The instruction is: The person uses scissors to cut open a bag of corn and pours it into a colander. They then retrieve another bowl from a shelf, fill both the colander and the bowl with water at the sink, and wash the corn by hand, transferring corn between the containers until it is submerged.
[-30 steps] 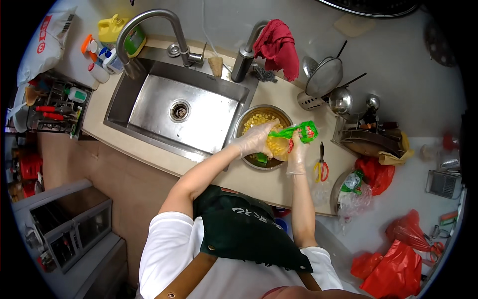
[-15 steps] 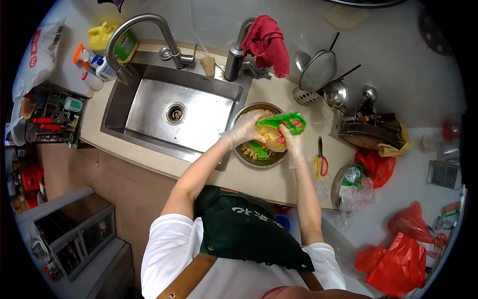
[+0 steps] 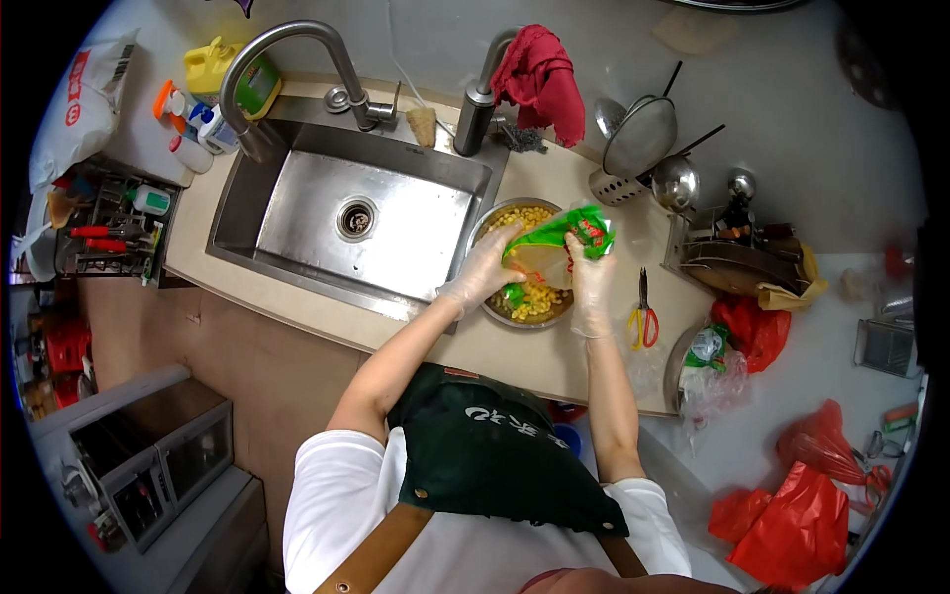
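A round metal bowl (image 3: 501,315) on the counter, right of the sink, holds many yellow corn kernels (image 3: 539,300). Over it I hold a clear and green plastic bag (image 3: 547,236), tilted, with its lower end down among the kernels. My left hand (image 3: 482,267), in a thin clear glove, grips the bag's left side. On the right side my right hand (image 3: 592,277), gloved likewise, pinches the bag near its green and red printed end. Scissors (image 3: 644,315) with red and yellow handles lie on the counter to the right of my right hand.
The steel sink (image 3: 327,247) with a curved faucet (image 3: 287,35) is at the left. Strainers (image 3: 641,137) and ladles stand at the back right. A red cloth (image 3: 539,79) hangs over a second tap. Another metal bowl (image 3: 683,361) holding plastic wrappers sits at the counter's right end.
The bag looks flatter and emptier, and more yellow kernels show in the bowl. Both hands still hold the bag. The whole view has shifted slightly.
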